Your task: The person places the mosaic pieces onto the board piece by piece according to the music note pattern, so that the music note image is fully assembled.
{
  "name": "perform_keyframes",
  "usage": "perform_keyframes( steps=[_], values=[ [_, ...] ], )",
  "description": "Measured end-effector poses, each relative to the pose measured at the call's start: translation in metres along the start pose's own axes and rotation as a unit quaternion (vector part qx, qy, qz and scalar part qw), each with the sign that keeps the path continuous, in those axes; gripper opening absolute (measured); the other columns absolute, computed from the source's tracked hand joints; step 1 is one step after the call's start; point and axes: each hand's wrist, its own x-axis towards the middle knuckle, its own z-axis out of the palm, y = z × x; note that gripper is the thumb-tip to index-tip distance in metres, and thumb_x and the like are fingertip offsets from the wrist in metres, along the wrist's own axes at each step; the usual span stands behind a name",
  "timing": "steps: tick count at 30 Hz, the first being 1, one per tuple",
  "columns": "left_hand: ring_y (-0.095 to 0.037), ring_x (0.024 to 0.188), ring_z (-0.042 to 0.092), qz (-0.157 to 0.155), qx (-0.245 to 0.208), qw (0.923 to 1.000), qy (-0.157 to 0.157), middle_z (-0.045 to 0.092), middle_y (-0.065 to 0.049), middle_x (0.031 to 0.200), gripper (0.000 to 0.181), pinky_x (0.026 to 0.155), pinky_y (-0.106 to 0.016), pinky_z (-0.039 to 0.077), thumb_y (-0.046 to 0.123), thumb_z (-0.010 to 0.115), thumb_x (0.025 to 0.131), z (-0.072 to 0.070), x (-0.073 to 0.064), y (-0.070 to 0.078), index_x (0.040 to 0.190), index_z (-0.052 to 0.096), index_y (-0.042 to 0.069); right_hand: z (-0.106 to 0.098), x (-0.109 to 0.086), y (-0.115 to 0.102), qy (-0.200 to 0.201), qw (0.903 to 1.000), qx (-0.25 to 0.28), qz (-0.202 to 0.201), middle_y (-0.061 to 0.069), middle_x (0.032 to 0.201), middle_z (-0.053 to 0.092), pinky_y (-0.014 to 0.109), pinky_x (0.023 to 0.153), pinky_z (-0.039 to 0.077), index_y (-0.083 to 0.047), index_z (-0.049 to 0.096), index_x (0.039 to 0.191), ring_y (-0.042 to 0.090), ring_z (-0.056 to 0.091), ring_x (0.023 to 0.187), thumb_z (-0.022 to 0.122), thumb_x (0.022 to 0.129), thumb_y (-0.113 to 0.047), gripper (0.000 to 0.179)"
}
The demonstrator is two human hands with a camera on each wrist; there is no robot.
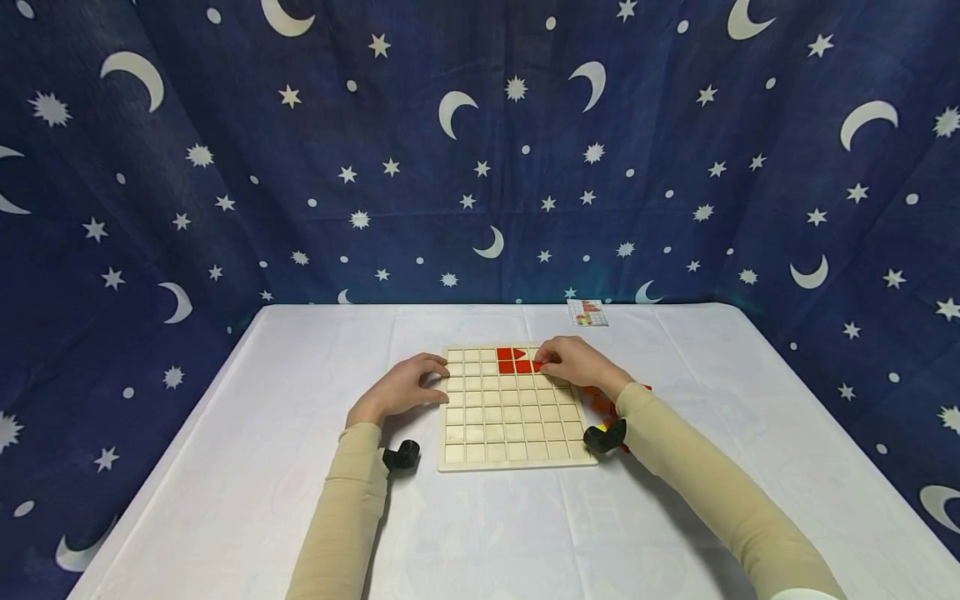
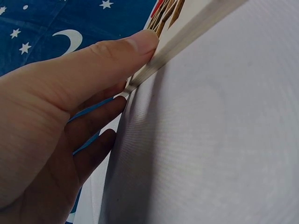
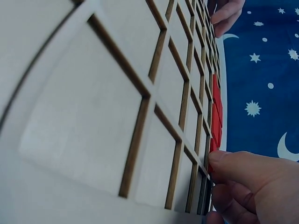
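A pale wooden grid board lies flat on the table, its square cells divided by raised ridges. Several red pieces sit in cells near its far edge, squares and one with a pointed end. My right hand is over the far right part of the board, where thumb and fingers pinch a small red tile at a cell beside the red squares; the fingertips hide part of it. My left hand rests against the board's left edge, its thumb lying straight along the rim and the other fingers relaxed beside it.
Loose orange, red and yellow pieces lie right of the board, partly under my right forearm. A small pattern card with a coloured grid picture lies near the table's back edge. Dark blue curtain with moons and stars surrounds the white table.
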Motion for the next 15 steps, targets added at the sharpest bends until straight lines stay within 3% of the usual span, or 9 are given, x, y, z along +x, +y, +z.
perform_keyframes(
  steps=[8,15],
  values=[
    [-0.032,0.133,0.045,0.002,0.006,1.0000,0.000,0.053,-0.014,0.138,0.043,0.114,-0.044,0.033,0.023,0.079,0.083,-0.0002,0.0003,0.0012,0.118,0.066,0.003,0.0013,0.0001,-0.0022,-0.001,0.9998,0.012,0.014,0.003,0.095,0.069,0.040,0.084,0.051,-0.006,0.071,0.104,0.018,0.057,0.084,0.067,0.092,-0.011,0.014],
    [-0.033,0.133,0.045,0.005,0.008,1.0000,0.003,0.053,-0.014,0.138,0.043,0.114,-0.044,0.033,0.022,0.079,0.083,-0.0007,-0.0006,0.0018,0.118,0.066,0.002,-0.0016,-0.0043,0.0048,0.014,0.9985,0.043,0.033,0.005,0.102,0.068,0.040,0.084,0.052,-0.005,0.070,0.111,0.020,0.059,0.090,0.066,0.094,-0.013,0.020]
  ],
)
